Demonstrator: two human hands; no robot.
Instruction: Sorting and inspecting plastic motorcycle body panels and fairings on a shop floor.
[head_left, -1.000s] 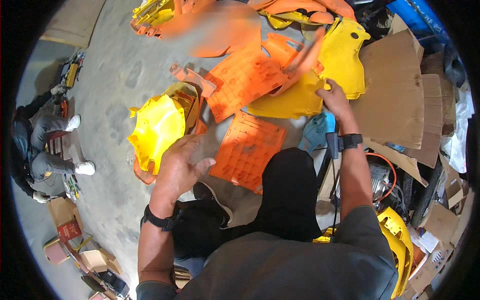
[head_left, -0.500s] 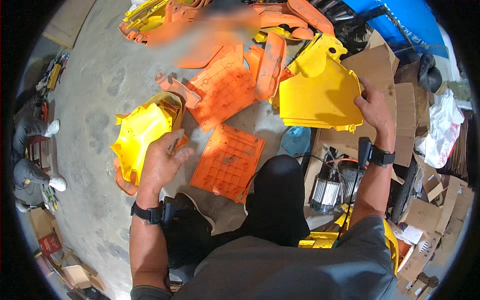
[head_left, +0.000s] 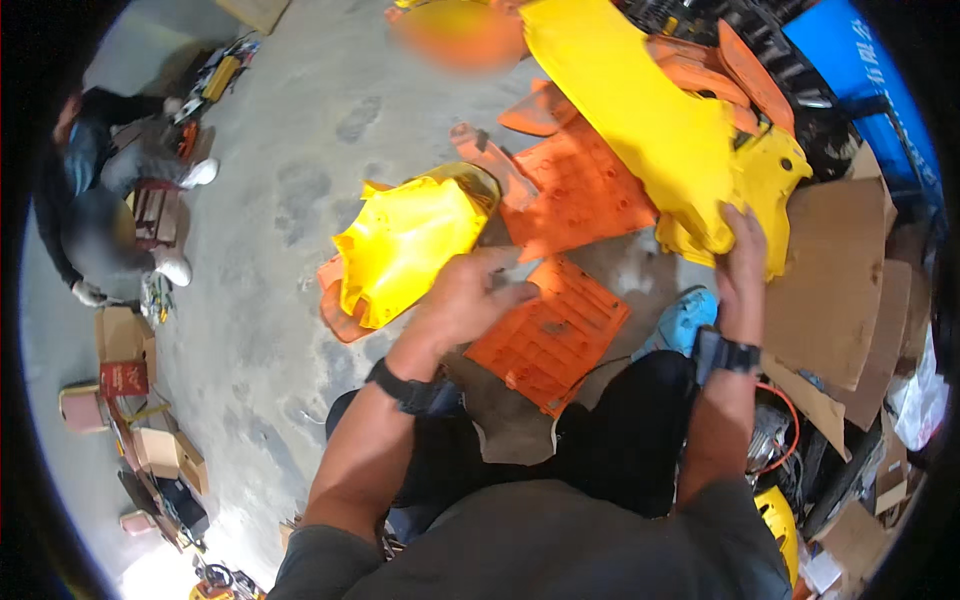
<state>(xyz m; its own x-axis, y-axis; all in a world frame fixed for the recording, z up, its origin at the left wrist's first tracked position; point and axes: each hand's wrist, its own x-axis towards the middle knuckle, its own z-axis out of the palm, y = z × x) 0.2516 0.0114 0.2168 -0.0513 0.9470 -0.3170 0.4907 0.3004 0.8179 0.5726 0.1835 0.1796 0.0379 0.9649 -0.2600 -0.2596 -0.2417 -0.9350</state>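
Observation:
My right hand grips the near end of a long yellow plastic panel, which slants away to the far left above other parts. My left hand is open with nothing in it, fingers and thumb apart. Beside it on the left lies a bright yellow moulded plastic cover, resting on orange pieces. Under and past its fingertips is an orange ribbed plastic plate on the floor. Farther off, a larger orange plastic panel lies partly under the yellow one. Another yellow part sits behind my right hand.
Cardboard sheets stand at the right, near a blue sheet. A motor with a red cable is below them. At the far left a person sits low among tools, with open boxes nearby. My blue shoe is by my right wrist.
The long yellow panel has been lifted and swung so its far end points up and left. My view has turned left, bringing the seated person into fuller sight. My left hand stays open.

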